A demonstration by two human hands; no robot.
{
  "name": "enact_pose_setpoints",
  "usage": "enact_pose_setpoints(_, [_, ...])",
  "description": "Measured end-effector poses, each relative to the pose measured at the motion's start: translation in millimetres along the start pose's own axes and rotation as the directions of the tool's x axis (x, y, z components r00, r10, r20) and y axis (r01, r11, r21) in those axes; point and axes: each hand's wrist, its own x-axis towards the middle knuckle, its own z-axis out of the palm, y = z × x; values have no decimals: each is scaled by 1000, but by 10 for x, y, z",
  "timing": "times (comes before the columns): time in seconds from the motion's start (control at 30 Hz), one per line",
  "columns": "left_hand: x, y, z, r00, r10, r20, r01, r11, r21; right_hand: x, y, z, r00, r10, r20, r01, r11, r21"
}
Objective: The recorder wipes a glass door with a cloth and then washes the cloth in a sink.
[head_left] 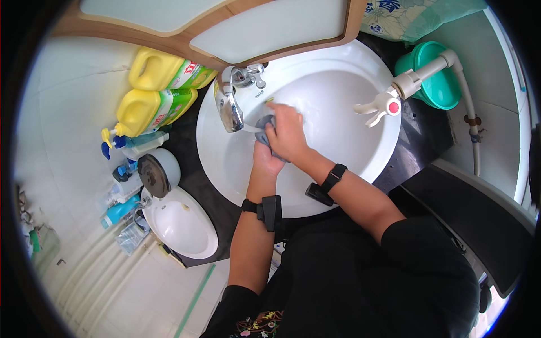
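Both of my hands are together over the white washbasin, just beside the spout of the chrome faucet. Bunched between them is a grey cloth, which looks wet. My left hand grips it from below, palm side up, its fingers mostly covered by the cloth and the other hand. On top, my right hand closes over the cloth with bent fingers, one reaching toward the basin's back wall. A pale streak between spout and cloth looks like running water.
Yellow detergent jugs, a pump bottle and a lidded pot crowd the left. A smaller white basin sits below them. At right are a white valve on a pipe and a green bucket. A wood-framed cabinet door overhangs the back.
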Motion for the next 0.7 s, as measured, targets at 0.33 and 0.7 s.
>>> enact_pose_setpoints(0.33, [-175,18,395,990,-136,35,121,953,278,95,88,189,999,-23,-40,31,978,206])
enact_pose_setpoints(0.7, [-183,95,246,999,-36,29,32,989,145,-12,29,329,979,131,154,-139,989,40])
